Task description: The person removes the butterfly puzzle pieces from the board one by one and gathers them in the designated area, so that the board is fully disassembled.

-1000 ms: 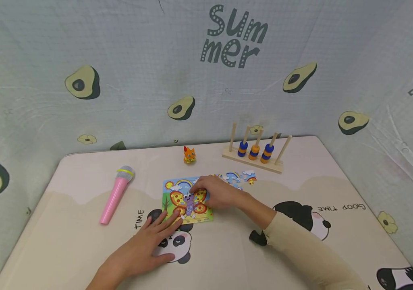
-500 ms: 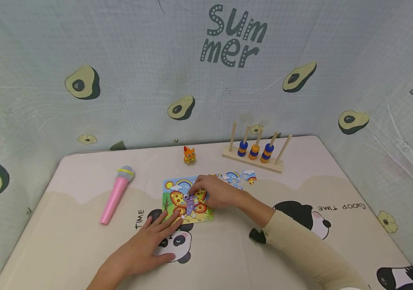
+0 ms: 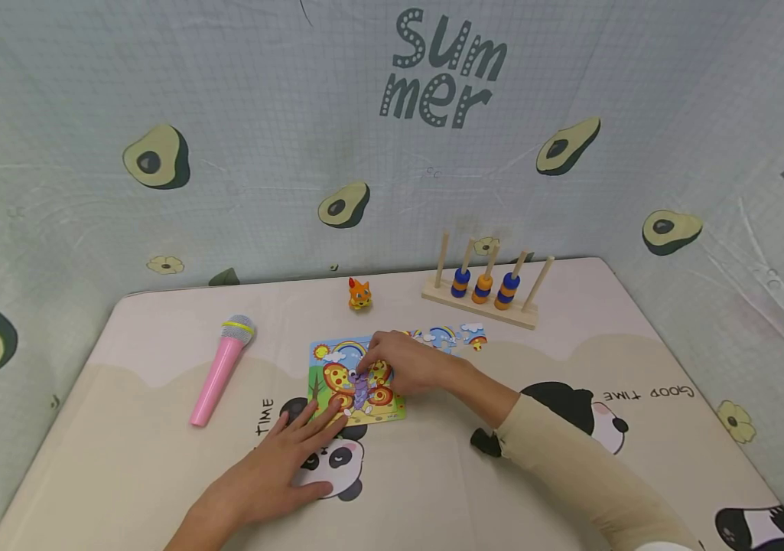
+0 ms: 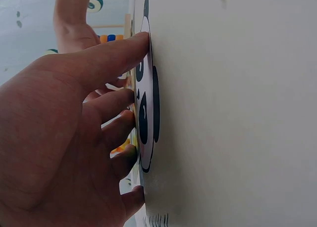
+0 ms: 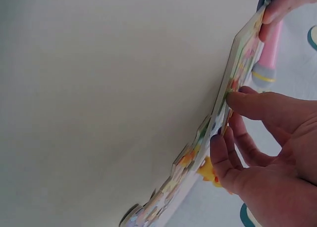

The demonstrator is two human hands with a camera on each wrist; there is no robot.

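A butterfly jigsaw puzzle [image 3: 338, 376] lies flat on the table in the head view. My left hand [image 3: 278, 463] is spread flat, its index and middle fingertips resting on the puzzle's lower left edge and its thumb on the tablecloth. Over the puzzle's upper right, my right hand [image 3: 414, 363] pinches a puzzle piece between thumb and bent fingers, right at the board; the hand hides most of the piece. In the right wrist view the right thumb [image 5: 247, 103] is at the puzzle's edge. Loose puzzle pieces [image 3: 441, 335] lie just beyond the right hand.
A pink toy microphone [image 3: 219, 375] lies at the left. Behind the puzzle stands a small orange toy fox [image 3: 359, 295]. A wooden peg stand [image 3: 477, 304] with blue and orange rings is at the back right, near the curtain [image 3: 261, 153].
The right hand's fingers have shifted slightly over the puzzle, and its wrist has edged left. The left hand stays where it was.
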